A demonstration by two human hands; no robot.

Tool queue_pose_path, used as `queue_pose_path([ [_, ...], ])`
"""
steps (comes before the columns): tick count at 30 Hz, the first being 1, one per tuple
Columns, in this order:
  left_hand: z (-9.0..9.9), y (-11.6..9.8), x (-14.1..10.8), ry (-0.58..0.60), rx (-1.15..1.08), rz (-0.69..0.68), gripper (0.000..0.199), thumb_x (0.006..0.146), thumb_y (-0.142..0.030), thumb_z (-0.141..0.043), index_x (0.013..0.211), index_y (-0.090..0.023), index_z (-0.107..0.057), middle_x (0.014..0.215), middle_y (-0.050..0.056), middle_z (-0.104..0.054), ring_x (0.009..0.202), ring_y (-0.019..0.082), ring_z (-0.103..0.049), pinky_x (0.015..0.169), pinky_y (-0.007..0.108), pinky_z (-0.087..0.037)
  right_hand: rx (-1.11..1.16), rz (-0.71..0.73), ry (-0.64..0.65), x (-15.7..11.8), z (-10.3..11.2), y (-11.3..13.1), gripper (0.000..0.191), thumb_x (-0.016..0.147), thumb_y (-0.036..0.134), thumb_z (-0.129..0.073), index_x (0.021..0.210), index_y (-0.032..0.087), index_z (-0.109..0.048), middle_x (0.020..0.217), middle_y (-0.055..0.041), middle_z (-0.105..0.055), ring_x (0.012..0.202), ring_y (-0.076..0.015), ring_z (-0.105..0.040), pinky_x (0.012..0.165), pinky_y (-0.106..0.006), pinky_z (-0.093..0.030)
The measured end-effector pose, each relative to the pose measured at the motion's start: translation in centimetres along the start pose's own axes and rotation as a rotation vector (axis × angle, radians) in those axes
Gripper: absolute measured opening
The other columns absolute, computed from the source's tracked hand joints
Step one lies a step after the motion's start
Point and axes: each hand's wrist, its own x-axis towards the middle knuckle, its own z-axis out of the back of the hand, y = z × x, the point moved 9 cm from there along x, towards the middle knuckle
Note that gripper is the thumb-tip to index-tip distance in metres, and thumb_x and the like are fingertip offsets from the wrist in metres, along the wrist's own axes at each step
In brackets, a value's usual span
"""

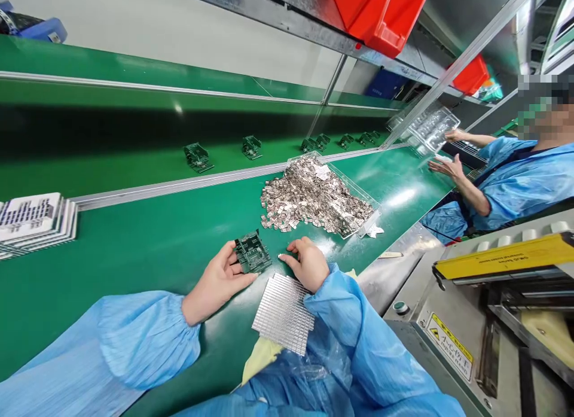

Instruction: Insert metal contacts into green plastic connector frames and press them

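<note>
My left hand [219, 283] is closed round the edge of a green circuit board [253, 253] with pins along its sides, held above the green bench. Just to its right, my right hand [309, 265] pinches a small pale piece [281, 257] between thumb and forefinger; its exact kind is too small to tell. Below that hand, at the bench's near edge, lies a silver sheet [283, 314] divided into a grid of small rectangles. Beyond both hands a heap of small metal pieces [305, 195] spills from a clear tray [354, 195].
Several circuit boards [198, 158] stand along the green back ledge. A stack of white printed cards [36, 222] is at the left. On the right are a machine with a yellow bar [502, 256] and a co-worker in blue [529, 177] holding a clear tray [430, 130].
</note>
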Motion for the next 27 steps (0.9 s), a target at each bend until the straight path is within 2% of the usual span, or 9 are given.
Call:
queue_pose_path([
  [4,-0.1,0.2,0.1,0.026,-0.07,0.005,0.053,0.067,-0.023,-0.081,0.105,-0.02,-0.044,0.118,0.006,-0.06,0.096,0.019,-0.067,0.092,0.039,-0.054,0.055,-0.006,0.014,0.2,-0.2,0.5,0.012,0.082,0.015,-0.067,0.073,0.018,-0.061,0.077,-0.0013,-0.059,0.068,-0.015,-0.056,0.063,-0.025,-0.041],
  [7,-0.4,0.3,0.0,0.077,-0.151,-0.015,0.057,0.068,-0.02,-0.081,0.111,-0.022,-0.044,0.11,0.004,-0.063,0.09,0.016,-0.068,0.086,0.033,-0.056,0.163,-0.029,0.047,-0.5,0.3,0.3,0.009,0.085,0.016,-0.063,0.076,0.017,-0.063,0.065,0.0007,-0.06,0.058,-0.013,-0.058,0.055,-0.023,-0.043],
  [9,-0.7,0.2,-0.1,0.124,-0.18,-0.043,0.058,0.069,-0.019,-0.08,0.114,-0.023,-0.043,0.105,0.002,-0.064,0.089,0.014,-0.068,0.084,0.03,-0.057,0.305,-0.011,0.032,-1.7,1.2,0.5,0.008,0.086,0.016,-0.06,0.081,0.017,-0.066,0.066,0.0,-0.064,0.058,-0.013,-0.06,0.055,-0.022,-0.045],
  [11,-1.0,0.0,-0.3,0.171,-0.175,-0.073,0.055,0.072,-0.021,-0.078,0.116,-0.023,-0.045,0.102,0.002,-0.064,0.087,0.014,-0.067,0.082,0.028,-0.057,0.436,0.047,-0.009,-3.2,2.3,1.5,0.011,0.086,0.017,-0.059,0.084,0.018,-0.069,0.075,-0.002,-0.067,0.065,-0.0142,-0.062,0.061,-0.023,-0.046],
  [13,-1.4,-0.2,-0.5,0.204,-0.149,-0.11,0.049,0.076,-0.021,-0.075,0.116,-0.023,-0.047,0.101,0.002,-0.064,0.087,0.013,-0.067,0.081,0.025,-0.057,0.515,0.074,-0.033,-4.4,2.7,2.7,0.011,0.084,0.018,-0.06,0.082,0.019,-0.071,0.076,-0.0023,-0.066,0.067,-0.0144,-0.06,0.062,-0.024,-0.045],
  [16,-1.9,-0.6,-0.8,0.239,-0.099,-0.17,0.042,0.08,-0.015,-0.069,0.117,-0.025,-0.051,0.103,0.001,-0.063,0.09,0.01,-0.065,0.082,0.019,-0.054,0.599,0.009,-0.049,-5.2,1.9,3.6,0.008,0.079,0.018,-0.065,0.073,0.017,-0.069,0.066,-0.0003,-0.06,0.058,-0.0118,-0.052,0.054,-0.023,-0.039],
  [19,-2.3,-1.0,-1.2,0.277,-0.07,-0.207,0.041,0.083,-0.011,-0.065,0.118,-0.028,-0.052,0.106,0.0,-0.063,0.094,0.007,-0.064,0.084,0.015,-0.052,0.616,-0.012,-0.066,-5.0,0.9,4.4,0.011,0.073,0.009,-0.063,0.069,0.017,-0.069,0.061,0.0024,-0.052,0.053,-0.0096,-0.044,0.05,-0.022,-0.033],
  [21,-2.5,-1.0,-1.4,0.3,-0.053,-0.213,0.041,0.084,-0.011,-0.064,0.119,-0.029,-0.052,0.107,0.0,-0.062,0.095,0.007,-0.064,0.084,0.014,-0.051,0.608,-0.004,-0.081,-4.8,0.6,4.6,0.013,0.072,0.007,-0.062,0.069,0.017,-0.069,0.06,0.0033,-0.049,0.053,-0.0093,-0.042,0.05,-0.022,-0.031],
  [27,-2.6,-0.9,-1.4,0.317,-0.023,-0.215,0.041,0.085,-0.012,-0.063,0.12,-0.029,-0.051,0.108,0.001,-0.061,0.098,0.009,-0.063,0.085,0.015,-0.05,0.597,-0.002,-0.143,-4.9,0.3,4.5,0.011,0.076,0.014,-0.065,0.066,0.018,-0.066,0.059,0.0043,-0.045,0.054,-0.0096,-0.039,0.053,-0.023,-0.03],
])
